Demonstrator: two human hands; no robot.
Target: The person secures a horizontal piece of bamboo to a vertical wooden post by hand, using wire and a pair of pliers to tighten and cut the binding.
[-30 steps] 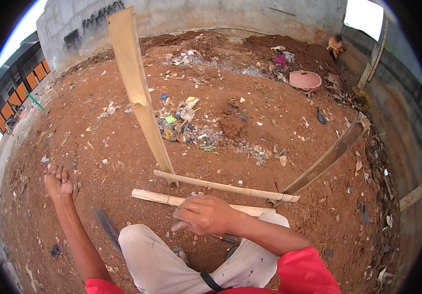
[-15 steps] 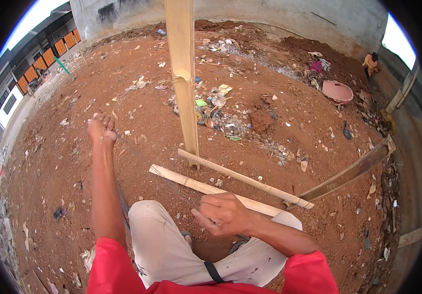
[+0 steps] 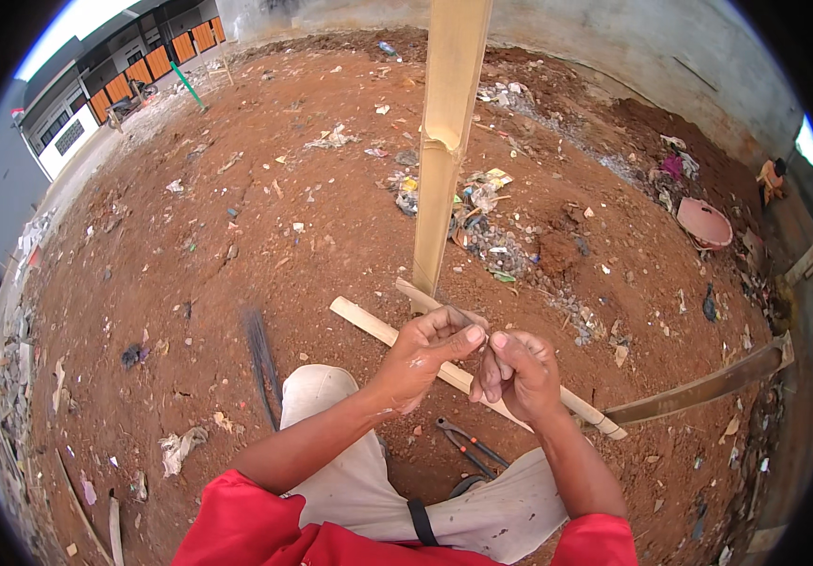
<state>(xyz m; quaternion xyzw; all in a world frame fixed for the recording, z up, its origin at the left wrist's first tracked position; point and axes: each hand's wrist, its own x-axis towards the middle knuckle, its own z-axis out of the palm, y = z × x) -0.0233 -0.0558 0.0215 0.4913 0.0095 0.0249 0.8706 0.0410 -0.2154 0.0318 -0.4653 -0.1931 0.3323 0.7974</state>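
Observation:
My left hand (image 3: 421, 363) and my right hand (image 3: 529, 375) meet in front of me, thumbs and fingertips pinched close together. Whatever lies between them is too thin to make out. Beneath them two split bamboo strips (image 3: 380, 328) lie on the soil, partly hidden by the hands. Just beyond rises an upright bamboo post (image 3: 439, 179). Pincers with orange handles (image 3: 471, 445) rest on the ground between my knees. A bundle of thin dark wires (image 3: 260, 363) lies left of my left knee.
A dark plank (image 3: 699, 387) slants away at the right. Litter and rubble (image 3: 496, 241) are scattered behind the post. Farther right are a pink basin (image 3: 705, 224) and a crouching person (image 3: 771, 181) by the wall. A green stake (image 3: 188, 87) stands far left.
My left hand has come in from far left to meet my right hand, which has shifted right and up. The view has turned left, and the pincers and wire bundle now show clearly.

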